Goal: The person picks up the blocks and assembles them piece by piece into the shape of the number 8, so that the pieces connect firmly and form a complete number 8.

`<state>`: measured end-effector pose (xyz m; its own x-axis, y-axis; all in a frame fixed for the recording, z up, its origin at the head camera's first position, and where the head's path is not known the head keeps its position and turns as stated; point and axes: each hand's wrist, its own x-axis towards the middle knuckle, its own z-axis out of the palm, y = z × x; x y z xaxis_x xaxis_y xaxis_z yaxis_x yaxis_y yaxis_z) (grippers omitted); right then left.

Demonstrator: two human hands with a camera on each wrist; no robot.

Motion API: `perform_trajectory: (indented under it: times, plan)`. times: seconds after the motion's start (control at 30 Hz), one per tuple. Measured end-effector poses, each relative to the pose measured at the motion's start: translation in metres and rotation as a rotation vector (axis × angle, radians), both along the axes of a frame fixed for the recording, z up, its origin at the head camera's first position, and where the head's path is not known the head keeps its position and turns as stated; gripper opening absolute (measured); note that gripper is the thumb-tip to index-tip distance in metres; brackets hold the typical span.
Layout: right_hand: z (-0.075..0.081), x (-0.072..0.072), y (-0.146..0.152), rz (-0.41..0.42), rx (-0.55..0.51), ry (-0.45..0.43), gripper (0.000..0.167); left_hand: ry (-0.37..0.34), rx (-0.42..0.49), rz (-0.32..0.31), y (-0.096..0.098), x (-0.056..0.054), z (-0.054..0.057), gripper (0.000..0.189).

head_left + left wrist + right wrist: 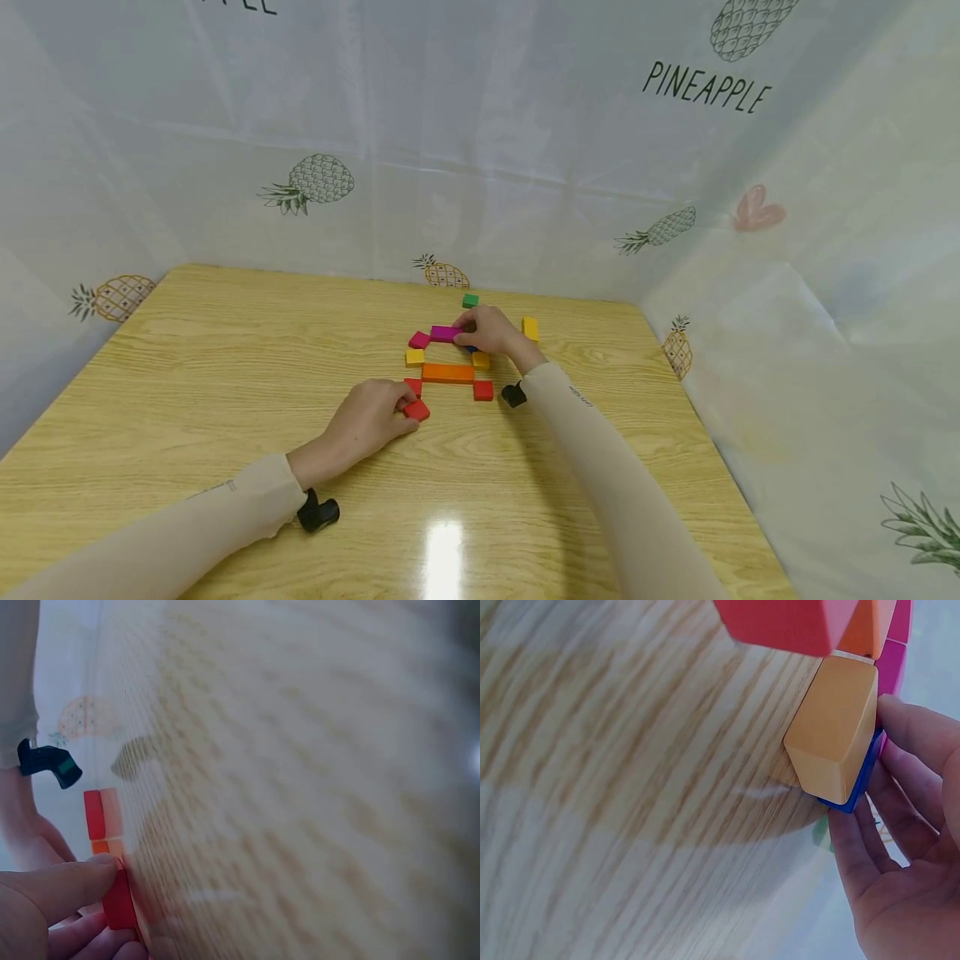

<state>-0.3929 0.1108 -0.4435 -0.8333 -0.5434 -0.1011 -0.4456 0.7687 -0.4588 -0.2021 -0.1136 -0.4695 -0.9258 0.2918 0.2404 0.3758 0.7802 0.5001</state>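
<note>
My left hand (366, 423) pinches a red block (416, 409) at the near left end of a block outline on the table; the left wrist view shows the thumb against this red block (118, 900). At the far right of the outline, my right hand (491, 331) has its thumb and fingers around a blue block (864, 776), mostly hidden from above. Its fingertips also lie by the right end of a purple block (444, 333). Beside the blue block sits a yellow-orange block (832, 720). A long orange block (447, 373) crosses the middle.
Around the outline lie a red block (483, 391), a yellow block (415, 357) and a pink block (419, 340). A green block (470, 300) and another yellow block (530, 327) lie farther off. Pineapple-printed sheeting (480, 208) rises behind the wooden table (262, 350).
</note>
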Motion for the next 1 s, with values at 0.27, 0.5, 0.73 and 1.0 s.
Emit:
perform_trajectory:
  times: [0.27, 0.5, 0.73, 1.0]
  plan:
    - [0.0010, 0.0001, 0.0005, 0.008, -0.007, -0.003, 0.029, 0.002, -0.017, 0.004, 0.0001, -0.0007, -0.0001, 0.024]
    - [-0.0005, -0.0013, 0.0010, 0.018, 0.005, 0.006, 0.029, -0.001, -0.020, 0.008, -0.0001, -0.0012, 0.0007, 0.023]
    - [-0.0006, -0.0016, 0.0005, 0.012, 0.005, 0.005, 0.028, -0.021, -0.013, 0.016, -0.0005, -0.0022, 0.0021, 0.023]
    - [-0.0003, -0.0007, -0.0003, 0.009, 0.012, 0.004, 0.029, -0.009, -0.011, 0.010, -0.0011, -0.0029, 0.0012, 0.023]
